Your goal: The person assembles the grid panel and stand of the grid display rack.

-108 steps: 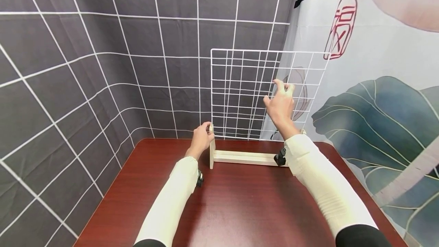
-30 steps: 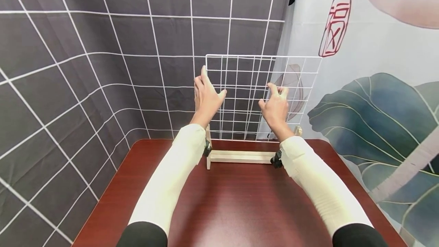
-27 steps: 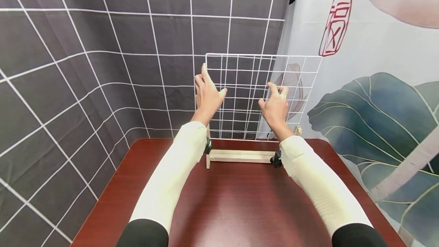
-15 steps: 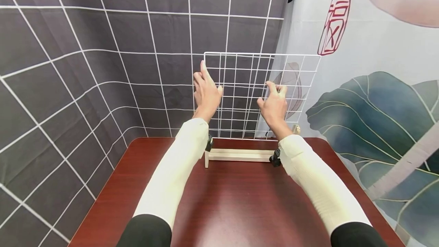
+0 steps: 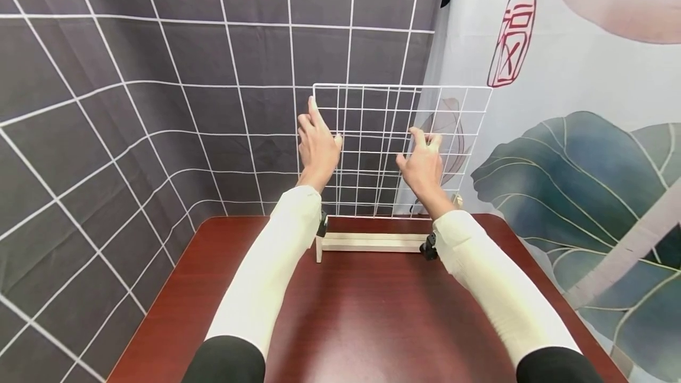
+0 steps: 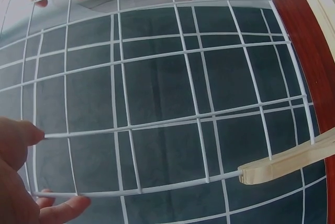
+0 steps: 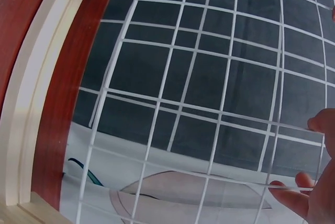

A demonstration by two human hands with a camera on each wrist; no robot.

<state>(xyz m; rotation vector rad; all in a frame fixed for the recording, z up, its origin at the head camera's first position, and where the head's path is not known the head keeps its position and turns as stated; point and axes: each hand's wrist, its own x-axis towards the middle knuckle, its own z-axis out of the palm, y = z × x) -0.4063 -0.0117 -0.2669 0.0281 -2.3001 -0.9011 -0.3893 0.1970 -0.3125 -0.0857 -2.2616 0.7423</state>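
Note:
A white wire grid panel (image 5: 372,111) stands upright at the far side of the table, above a pale wooden stand (image 5: 372,242). My left hand (image 5: 319,146) grips the panel's left edge; in the left wrist view its thumb (image 6: 32,132) lies on one wire and fingertips (image 6: 73,205) curl round the outer wire. Farther right, my right hand (image 5: 422,164) holds the mesh with thumb and fingers on its wires. A wooden side piece (image 6: 277,164) meets the panel's lower left edge in the left wrist view. My sleeve partly hides the stand's right end.
The reddish-brown table (image 5: 362,312) extends toward me. Behind it hangs a grey curtain (image 5: 255,52) with white lines, beside a white printed curtain (image 5: 574,87) on the right. A black wrist camera (image 5: 428,247) sits by my right cuff.
My left hand has left the top of the wooden left upright and moved up to grip the panel's left edge. The panel's top sits slightly lower. My right hand still holds the mesh.

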